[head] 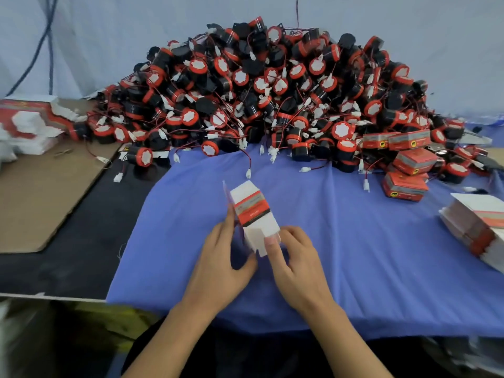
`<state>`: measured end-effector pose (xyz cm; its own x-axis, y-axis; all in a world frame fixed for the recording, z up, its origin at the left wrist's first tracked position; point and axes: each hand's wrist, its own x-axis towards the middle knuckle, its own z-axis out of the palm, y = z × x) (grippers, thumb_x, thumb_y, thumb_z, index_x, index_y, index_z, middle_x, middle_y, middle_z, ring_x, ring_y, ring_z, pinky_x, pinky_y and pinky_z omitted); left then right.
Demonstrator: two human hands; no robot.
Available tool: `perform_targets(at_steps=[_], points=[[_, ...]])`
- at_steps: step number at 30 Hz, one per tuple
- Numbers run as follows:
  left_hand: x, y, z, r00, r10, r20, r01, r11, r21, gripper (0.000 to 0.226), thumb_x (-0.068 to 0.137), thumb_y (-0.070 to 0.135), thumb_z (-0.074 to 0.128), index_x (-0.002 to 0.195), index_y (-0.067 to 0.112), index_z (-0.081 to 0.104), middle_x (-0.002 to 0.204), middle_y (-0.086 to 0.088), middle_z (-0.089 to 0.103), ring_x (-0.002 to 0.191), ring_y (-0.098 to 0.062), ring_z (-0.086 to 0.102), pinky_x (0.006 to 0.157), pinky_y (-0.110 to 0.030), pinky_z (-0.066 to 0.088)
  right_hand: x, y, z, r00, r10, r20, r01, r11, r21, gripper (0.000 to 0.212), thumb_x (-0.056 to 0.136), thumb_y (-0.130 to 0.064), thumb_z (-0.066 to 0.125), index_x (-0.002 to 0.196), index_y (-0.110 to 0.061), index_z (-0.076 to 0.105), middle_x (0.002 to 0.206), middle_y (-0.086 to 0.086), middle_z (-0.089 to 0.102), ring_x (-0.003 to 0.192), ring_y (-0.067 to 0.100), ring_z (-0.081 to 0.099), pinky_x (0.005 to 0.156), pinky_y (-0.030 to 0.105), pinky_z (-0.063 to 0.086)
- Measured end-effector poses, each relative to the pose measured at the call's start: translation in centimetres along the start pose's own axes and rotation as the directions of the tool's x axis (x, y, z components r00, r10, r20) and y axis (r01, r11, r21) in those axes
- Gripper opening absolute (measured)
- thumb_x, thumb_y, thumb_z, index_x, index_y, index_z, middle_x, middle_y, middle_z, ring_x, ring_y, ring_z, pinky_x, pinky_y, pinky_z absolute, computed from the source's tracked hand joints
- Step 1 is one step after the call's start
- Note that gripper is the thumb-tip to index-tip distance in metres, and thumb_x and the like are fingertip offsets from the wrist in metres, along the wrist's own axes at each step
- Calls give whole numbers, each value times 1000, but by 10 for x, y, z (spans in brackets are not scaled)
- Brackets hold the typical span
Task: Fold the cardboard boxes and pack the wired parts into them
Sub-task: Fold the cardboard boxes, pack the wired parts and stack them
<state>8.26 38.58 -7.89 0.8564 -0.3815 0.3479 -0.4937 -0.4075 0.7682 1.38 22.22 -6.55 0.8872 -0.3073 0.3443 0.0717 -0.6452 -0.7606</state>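
Head view, frame centre: half-folded white cardboard box with red-and-grey band [253,214] over blue cloth [354,241]; left hand [223,266] grips its side, right hand [297,257] pinches the near flap [260,240]. Risk: uneven thumb pressure could crease the flap, so it fails to tuck.

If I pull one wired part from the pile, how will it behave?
The red wires look floppy and tangled, so neighbours in the pile would probably drag along. The round wired part may roll on the blue cloth.
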Motion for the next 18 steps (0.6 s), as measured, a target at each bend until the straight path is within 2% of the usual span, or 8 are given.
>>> perform_targets(at_steps=[2, 4, 7, 10, 12, 14, 16, 18], points=[[-2, 3, -1, 998, 52, 21, -51, 996, -67, 93, 83, 48, 76, 156, 53, 19, 149, 31, 38, 139, 7, 39, 102, -6, 39, -3, -3, -1, 999, -33, 39, 32, 999, 11, 54, 101, -66, 32, 104, -30, 72, 119, -20, 56, 116, 6, 56, 90, 28, 49], [-5, 5, -1, 996, 78, 47, -71, 986, -150, 96, 77, 56, 81, 153, 57, 21, 148, 32, 38, 138, 7, 41, 98, -1, 36, -5, -4, -1, 994, -77, 76, 75, 997, 31, 52, 103, -65, 31, 112, -35, 73, 125, -23, 52, 119, 8, 57, 91, 27, 50], [-8, 7, -4, 999, 32, 13, -28, 977, -211, 96, 69, 67, 83, 147, 61, 28, 143, 33, 46, 133, 8, 48, 95, -2, 41, -7, -7, -2, 990, -131, 52, 127, 990, 65, 47, 105, -60, 34, 107, -35, 75, 126, -21, 52, 119, 11, 59, 92, 28, 50], [-11, 7, -7, 994, 93, -59, -100, 987, -122, 82, 75, 52, 82, 145, 54, 39, 141, 30, 50, 133, 1, 49, 97, -5, 41, -8, -7, -2, 990, -141, 10, 139, 983, 120, 44, 105, -58, 38, 101, -30, 72, 119, -14, 57, 112, 16, 62, 90, 33, 51], [-11, 6, -9, 983, 157, -95, -167, 981, -99, 75, 77, 44, 81, 144, 45, 46, 141, 23, 53, 132, -10, 50, 101, -12, 41, -8, -6, -2, 995, -95, -25, 98, 976, 193, 39, 103, -57, 41, 109, -26, 63, 114, -11, 61, 108, 20, 62, 90, 36, 51], [-11, 6, -12, 976, 167, -141, -184, 976, -118, 70, 77, 42, 80, 141, 38, 52, 138, 16, 57, 131, -18, 51, 101, -17, 43, -7, -6, -4, 996, -13, -87, 39, 952, 302, 33, 99, -57, 44, 120, -33, 54, 122, -14, 61, 112, 18, 62, 91, 29, 49], [-9, 6, -15, 977, 151, -151, -174, 972, -157, 67, 77, 41, 79, 139, 35, 55, 136, 14, 58, 131, -22, 50, 103, -20, 44, -7, -8, -7, 993, 26, -113, 20, 922, 387, 42, 99, -60, 41, 138, -44, 43, 136, -20, 54, 121, 14, 59, 94, 19, 46], [-7, 9, -20, 981, 169, -98, -182, 973, -140, 67, 75, 38, 77, 139, 39, 55, 135, 17, 57, 132, -19, 49, 105, -19, 42, -6, -7, -7, 995, -9, -101, 46, 928, 371, 55, 102, -64, 36, 153, -45, 33, 151, -20, 46, 132, 13, 54, 100, 14, 42]])
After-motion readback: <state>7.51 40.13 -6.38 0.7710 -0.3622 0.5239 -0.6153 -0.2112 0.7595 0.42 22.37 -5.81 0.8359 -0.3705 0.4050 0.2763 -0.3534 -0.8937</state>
